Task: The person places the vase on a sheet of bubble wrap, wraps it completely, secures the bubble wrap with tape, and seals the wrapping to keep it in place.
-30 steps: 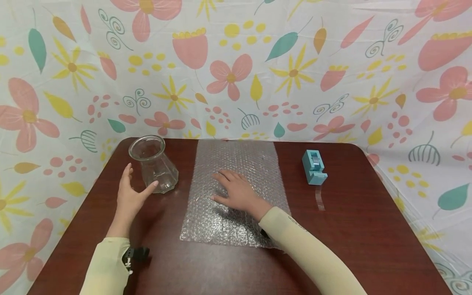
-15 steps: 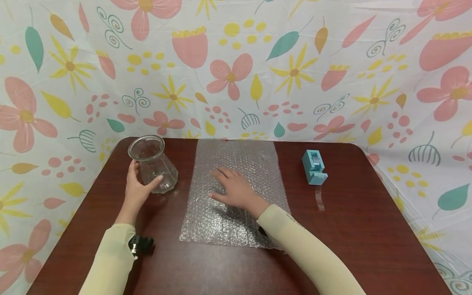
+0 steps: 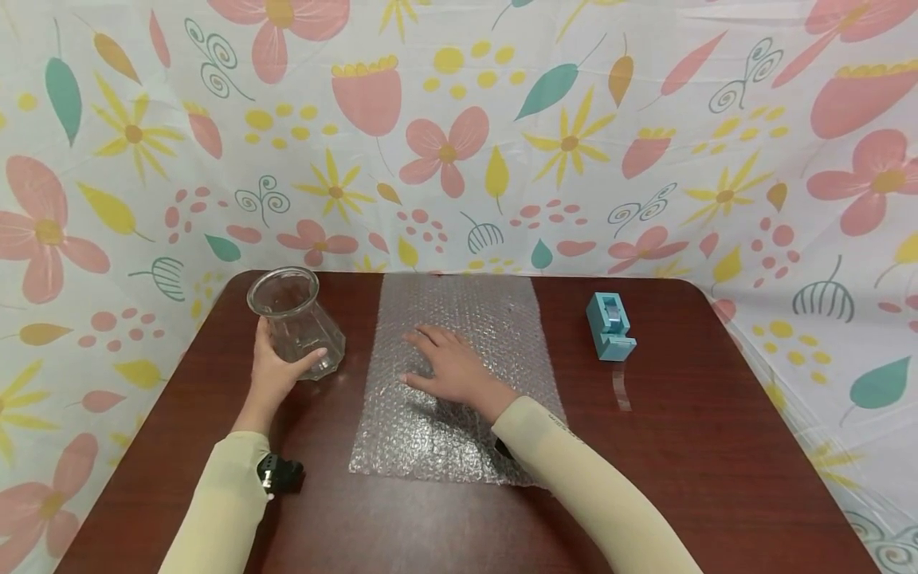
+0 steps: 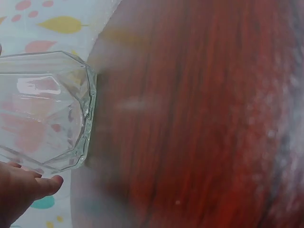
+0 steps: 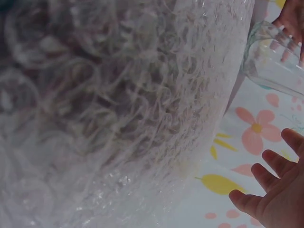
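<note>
A clear glass vase with a wide round rim and faceted sides stands on the left of the table. My left hand curves round its near left side, thumb across the front and fingers on the far left. In the left wrist view, fingers lie along the glass near its base. My right hand is spread over a sheet of bubble wrap, fingers loosely straight, holding nothing. In the right wrist view its fingers are apart from the wrap.
A light blue tape dispenser sits at the right, with a strip of clear tape lying in front of it. A flowered cloth hangs behind the dark wooden table.
My left hand has moved right and closed in round the vase. The right hand has drifted slightly left above the bubble wrap. Vase, wrap and dispenser stay where they were.
</note>
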`<state>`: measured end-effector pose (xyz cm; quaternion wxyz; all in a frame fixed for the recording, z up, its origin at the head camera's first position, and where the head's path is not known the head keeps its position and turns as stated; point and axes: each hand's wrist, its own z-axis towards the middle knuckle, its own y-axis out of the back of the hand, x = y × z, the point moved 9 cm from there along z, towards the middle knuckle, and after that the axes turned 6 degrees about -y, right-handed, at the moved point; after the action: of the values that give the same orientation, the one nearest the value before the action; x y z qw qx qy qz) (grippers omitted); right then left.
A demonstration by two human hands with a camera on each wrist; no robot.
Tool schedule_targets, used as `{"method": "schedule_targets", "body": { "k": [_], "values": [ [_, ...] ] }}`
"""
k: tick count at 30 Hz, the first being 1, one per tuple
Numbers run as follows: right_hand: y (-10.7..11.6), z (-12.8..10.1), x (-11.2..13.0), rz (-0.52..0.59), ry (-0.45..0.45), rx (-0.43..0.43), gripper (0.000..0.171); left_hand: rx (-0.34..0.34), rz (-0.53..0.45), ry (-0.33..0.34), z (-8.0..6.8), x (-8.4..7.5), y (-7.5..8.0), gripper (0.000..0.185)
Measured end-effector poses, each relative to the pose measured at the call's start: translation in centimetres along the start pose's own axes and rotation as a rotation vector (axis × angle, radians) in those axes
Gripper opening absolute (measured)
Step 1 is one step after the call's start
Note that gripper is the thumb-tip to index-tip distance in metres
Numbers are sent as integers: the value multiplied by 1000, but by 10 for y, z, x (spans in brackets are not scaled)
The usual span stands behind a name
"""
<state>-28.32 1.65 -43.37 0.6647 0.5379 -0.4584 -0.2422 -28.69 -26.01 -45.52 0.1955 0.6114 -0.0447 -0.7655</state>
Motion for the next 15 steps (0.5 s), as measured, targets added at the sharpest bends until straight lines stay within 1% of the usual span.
{"method": "schedule_targets", "body": {
  "k": [2, 4, 6, 10, 15],
  "values": [
    [-1, 1, -1, 1, -5, 1, 72, -8, -11, -32, 1, -1, -2, 114],
    [-2, 2, -2, -5, -12, 6, 72, -14, -2, -43, 2, 0, -3, 115],
    [-3, 3, -3, -7, -9, 3, 72, -16, 33, -29, 3, 4, -4, 116],
    [-4, 4, -2, -11, 8, -12, 71, -7, 100, 21, 3, 11, -6, 117],
    [-2, 4, 0, -13, 27, -24, 70, -11, 117, 49, 3, 13, -7, 115]
  ]
}}
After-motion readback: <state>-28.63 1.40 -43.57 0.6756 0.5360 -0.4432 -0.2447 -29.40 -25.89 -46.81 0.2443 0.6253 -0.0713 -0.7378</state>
